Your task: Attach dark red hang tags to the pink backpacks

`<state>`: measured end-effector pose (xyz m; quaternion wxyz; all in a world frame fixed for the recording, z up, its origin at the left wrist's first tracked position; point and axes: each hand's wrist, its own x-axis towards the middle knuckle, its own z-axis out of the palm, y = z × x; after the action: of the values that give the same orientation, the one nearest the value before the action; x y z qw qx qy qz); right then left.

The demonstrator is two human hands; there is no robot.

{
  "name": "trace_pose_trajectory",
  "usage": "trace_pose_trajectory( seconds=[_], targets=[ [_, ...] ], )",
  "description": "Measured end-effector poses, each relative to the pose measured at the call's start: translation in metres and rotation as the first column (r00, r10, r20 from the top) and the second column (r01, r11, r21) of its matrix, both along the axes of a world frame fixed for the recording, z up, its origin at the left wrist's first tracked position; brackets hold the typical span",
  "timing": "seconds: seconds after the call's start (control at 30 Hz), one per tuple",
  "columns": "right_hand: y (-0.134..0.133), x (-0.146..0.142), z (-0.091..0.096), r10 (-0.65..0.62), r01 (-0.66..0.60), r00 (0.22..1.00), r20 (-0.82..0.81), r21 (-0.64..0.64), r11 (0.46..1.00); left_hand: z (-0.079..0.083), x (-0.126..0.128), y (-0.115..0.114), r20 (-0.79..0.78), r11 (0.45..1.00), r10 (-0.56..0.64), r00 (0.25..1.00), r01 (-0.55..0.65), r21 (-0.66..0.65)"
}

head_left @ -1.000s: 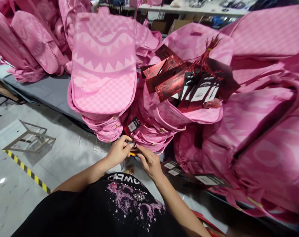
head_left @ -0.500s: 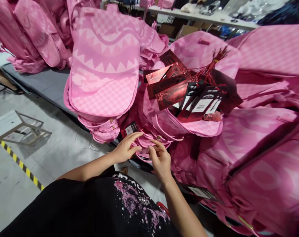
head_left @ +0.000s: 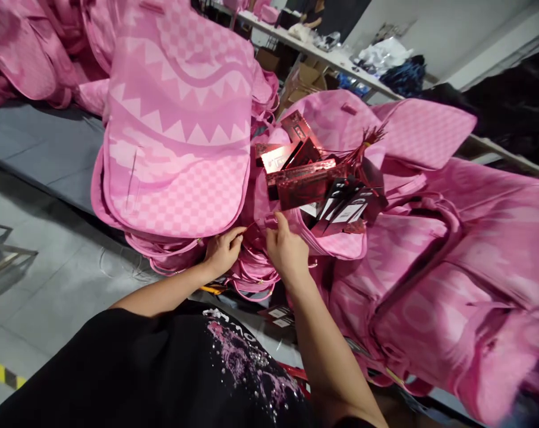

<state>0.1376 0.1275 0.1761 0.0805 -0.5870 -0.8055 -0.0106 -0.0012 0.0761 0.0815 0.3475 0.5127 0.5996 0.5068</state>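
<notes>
Below tag bundle (head_left: 316,184): left hand (head_left: 222,249) pinches thin red cord (head_left: 251,226); right hand (head_left: 287,252) grips pink backpack (head_left: 336,241) edge.

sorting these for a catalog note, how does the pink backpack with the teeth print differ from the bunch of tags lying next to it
The backpack is pink, with a checker pattern and white teeth; the tags are dark red and black, some with white labels. The backpack is one big soft piece, while the tags are many small flat cards fanned out with red strings. Both rest on the heap of pink bags, above the left hand and right hand.
</notes>
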Motion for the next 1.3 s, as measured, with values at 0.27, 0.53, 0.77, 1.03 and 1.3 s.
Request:
trace_pose_trajectory(
  seconds=[0.27, 0.53, 0.77, 1.03, 1.3],
  targets=[
    [-0.005, 0.009, -0.009, 0.036, -0.042, 0.968, -0.25, -0.017, 0.999, -0.016, 0.001, 0.02, -0.036, 0.988, -0.071, 0.997, 0.075, 0.132],
    [-0.008, 0.01, -0.017, -0.104, 0.108, 0.989, -0.104, 0.034, 0.994, -0.014, 0.004, 0.042, -0.012, 0.932, -0.224, 0.975, 0.218, 0.29],
    [-0.011, 0.014, -0.007, 0.024, 0.093, 0.95, -0.312, 0.355, 0.93, 0.006, 0.003, 0.057, 0.315, 0.909, -0.402, 0.86, 0.331, 0.254],
    [-0.006, 0.008, -0.029, 0.158, 0.103, 0.695, -0.702, 0.314, 0.944, -0.024, -0.012, 0.021, 0.269, 0.857, -0.498, 0.824, 0.421, 0.297],
    [0.019, 0.019, -0.028, 0.374, -0.23, 0.765, -0.523, 0.321, 0.919, -0.037, 0.008, 0.028, 0.151, 0.905, -0.131, 0.98, 0.056, 0.423]
  ],
)
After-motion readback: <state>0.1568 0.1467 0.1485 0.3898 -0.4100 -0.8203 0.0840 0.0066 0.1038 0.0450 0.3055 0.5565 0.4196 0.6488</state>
